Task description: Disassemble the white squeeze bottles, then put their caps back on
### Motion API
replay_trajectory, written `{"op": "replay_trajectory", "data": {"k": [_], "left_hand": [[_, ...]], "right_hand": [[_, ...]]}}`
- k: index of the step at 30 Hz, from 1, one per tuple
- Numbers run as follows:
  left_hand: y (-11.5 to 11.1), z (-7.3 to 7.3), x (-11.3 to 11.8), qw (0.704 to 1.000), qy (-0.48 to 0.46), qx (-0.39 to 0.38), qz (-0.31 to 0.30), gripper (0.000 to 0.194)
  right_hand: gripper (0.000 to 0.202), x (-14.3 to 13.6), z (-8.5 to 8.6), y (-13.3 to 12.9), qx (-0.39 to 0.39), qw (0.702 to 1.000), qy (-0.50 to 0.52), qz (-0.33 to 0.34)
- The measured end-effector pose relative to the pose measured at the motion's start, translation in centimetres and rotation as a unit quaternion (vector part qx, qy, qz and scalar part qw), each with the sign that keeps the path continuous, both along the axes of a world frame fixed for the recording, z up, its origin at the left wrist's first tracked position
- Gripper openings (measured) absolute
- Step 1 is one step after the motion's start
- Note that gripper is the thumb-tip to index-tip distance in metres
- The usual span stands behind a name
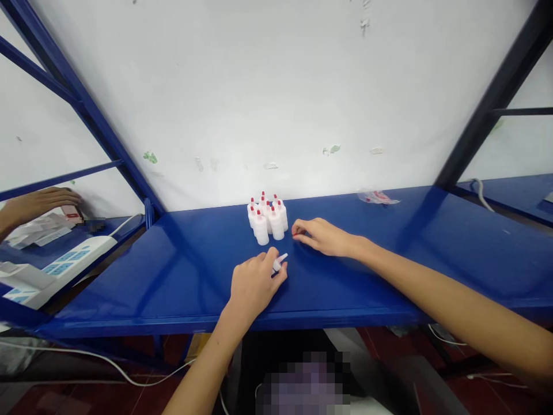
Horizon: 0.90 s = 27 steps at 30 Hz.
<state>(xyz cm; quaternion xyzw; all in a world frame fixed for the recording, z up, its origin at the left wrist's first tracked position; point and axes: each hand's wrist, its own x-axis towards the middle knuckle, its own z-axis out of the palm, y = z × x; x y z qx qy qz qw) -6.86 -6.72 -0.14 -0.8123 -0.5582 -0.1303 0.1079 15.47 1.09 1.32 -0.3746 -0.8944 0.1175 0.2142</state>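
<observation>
My left hand [254,279] is closed round a white squeeze bottle, whose pale pointed nozzle [282,257] sticks out bare between thumb and fingers; most of its body is hidden by the hand. To the right, just above the blue tabletop, my right hand [322,235] pinches a small red cap [294,234] between thumb and fingertips. Just beyond both hands stands a tight group of several white squeeze bottles [262,230], upright, with red caps on their nozzles.
A clear plastic bag [378,197] with red pieces lies at the back right of the blue table [181,271]. At left, beyond a blue frame post [99,127], are a white power strip [69,265] and another person's hand [43,204]. A white wall stands behind.
</observation>
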Motion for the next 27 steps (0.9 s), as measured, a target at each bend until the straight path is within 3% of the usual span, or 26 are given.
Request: {"op": "replay_trajectory", "data": {"k": [7,16,22,27], "left_hand": [[0.1,0.0,0.0,1.000,0.004,-0.001,0.004,0.022],[0.1,0.0,-0.1,1.000,-0.013,-0.017,-0.001,0.025],[0.2,0.0,-0.1,1.000,-0.009,-0.013,0.002,0.025],[0.0,0.4,0.1,0.999,-0.012,-0.034,0.020,0.025]], "right_hand": [[0.011,-0.1,-0.7,0.3,-0.007,1.000,-0.024,0.014],[0.019,-0.7,0.4,-1.0,0.041,0.998,0.030,0.022],[0.020,-0.6,0.0,-0.9,0.059,0.998,0.008,-0.006],[0.025,-1.2,-0.5,-1.1,0.017,0.998,-0.015,0.059]]}}
